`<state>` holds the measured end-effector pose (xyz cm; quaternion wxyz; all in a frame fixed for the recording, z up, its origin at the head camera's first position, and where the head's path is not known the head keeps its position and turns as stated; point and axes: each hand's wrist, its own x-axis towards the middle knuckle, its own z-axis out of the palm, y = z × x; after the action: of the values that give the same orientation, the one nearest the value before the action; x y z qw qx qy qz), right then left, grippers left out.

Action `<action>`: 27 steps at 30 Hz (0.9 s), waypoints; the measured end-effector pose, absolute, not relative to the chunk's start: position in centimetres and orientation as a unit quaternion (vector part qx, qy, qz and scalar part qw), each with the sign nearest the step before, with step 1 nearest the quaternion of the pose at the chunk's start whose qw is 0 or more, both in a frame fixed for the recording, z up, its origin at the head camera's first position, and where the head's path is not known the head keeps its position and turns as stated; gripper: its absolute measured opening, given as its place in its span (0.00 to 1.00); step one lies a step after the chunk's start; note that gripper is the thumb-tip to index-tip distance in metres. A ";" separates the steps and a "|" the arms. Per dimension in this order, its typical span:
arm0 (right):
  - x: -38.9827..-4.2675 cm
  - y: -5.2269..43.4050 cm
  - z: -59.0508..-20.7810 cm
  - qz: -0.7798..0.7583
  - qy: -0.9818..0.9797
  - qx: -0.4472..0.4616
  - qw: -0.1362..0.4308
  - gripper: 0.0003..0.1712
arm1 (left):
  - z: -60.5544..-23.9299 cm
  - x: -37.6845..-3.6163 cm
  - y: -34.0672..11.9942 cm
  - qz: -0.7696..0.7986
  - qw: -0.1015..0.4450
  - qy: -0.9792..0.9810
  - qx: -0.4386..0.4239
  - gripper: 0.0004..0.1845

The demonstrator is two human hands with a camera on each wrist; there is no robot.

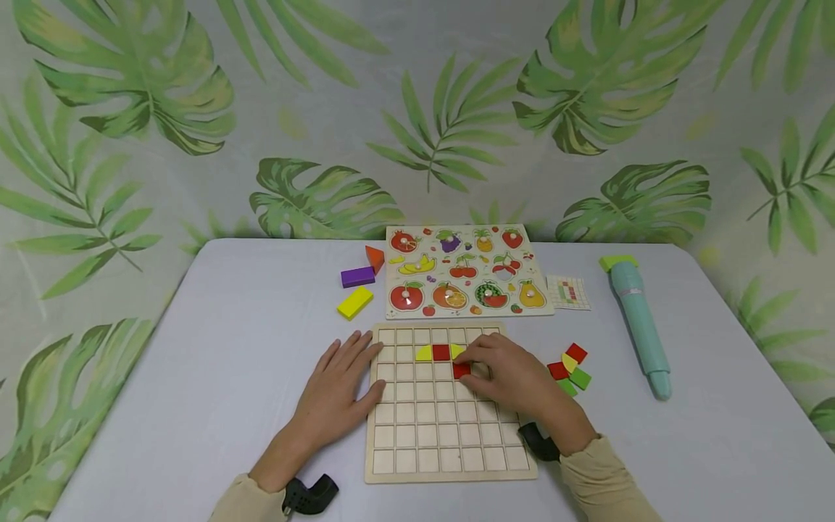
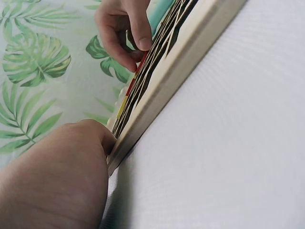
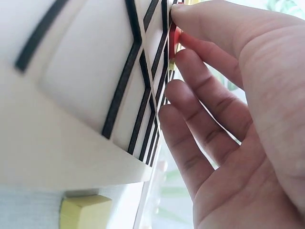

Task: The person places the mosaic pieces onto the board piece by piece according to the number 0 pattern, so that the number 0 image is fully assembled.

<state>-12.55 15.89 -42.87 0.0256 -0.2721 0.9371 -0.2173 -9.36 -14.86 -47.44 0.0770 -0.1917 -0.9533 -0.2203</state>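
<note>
A wooden grid board (image 1: pixel 450 475) lies on the table before me. My left hand (image 1: pixel 341 391) rests at its left edge, fingers spread and fairly straight. Between the thumb and fingers of my right hand (image 1: pixel 518 375) is a red square tile (image 1: pixel 461 370), low over the second row of cells. In the top row sit a yellow rounded tile (image 1: pixel 425 353), a second red square tile (image 1: pixel 441 352) and another yellow tile (image 1: pixel 456 351), the last partly hidden by the right fingers. The right wrist view shows the thumb (image 3: pixel 178 14) pressed on the red tile, the other fingers loosely bent.
Several red, yellow and green tiles (image 1: pixel 580 378) lie right of the board. Behind it are a fruit puzzle (image 1: pixel 470 290) and a small pattern card (image 1: pixel 569 293). A teal pen-shaped object (image 1: pixel 642 326) touches a green block (image 1: pixel 616 261). Purple (image 1: pixel 357 277), yellow (image 1: pixel 355 303) and orange blocks (image 1: pixel 375 258) stand back left.
</note>
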 end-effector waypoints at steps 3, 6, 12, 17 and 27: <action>-12.6 15.9 -42.6 -0.216 0.936 -0.277 0.025 0.13 | -47.5 -9.3 -14.8 -0.222 0.085 -0.952 -0.192 0.32; -12.6 16.3 -42.3 -0.216 0.934 -0.282 0.028 0.13 | -47.6 -9.3 -14.8 -0.218 0.093 -0.952 -0.195 0.32; -12.4 18.7 -42.0 -0.213 0.938 -0.273 0.023 0.14 | -47.3 -9.3 -14.9 -0.214 0.095 -0.952 -0.197 0.32; -12.5 21.7 -41.9 -0.227 0.940 -0.253 0.024 0.16 | -47.2 -9.3 -15.0 -0.214 0.096 -0.952 -0.196 0.32; -13.2 26.6 -41.0 -0.245 0.941 -0.231 0.041 0.18 | -47.3 -9.3 -14.9 -0.218 0.092 -0.951 -0.198 0.32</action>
<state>-13.17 26.58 -41.01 0.0407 -0.2306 0.9408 -0.2451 -9.30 -14.90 -47.32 0.0916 -0.1980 -0.9512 -0.2182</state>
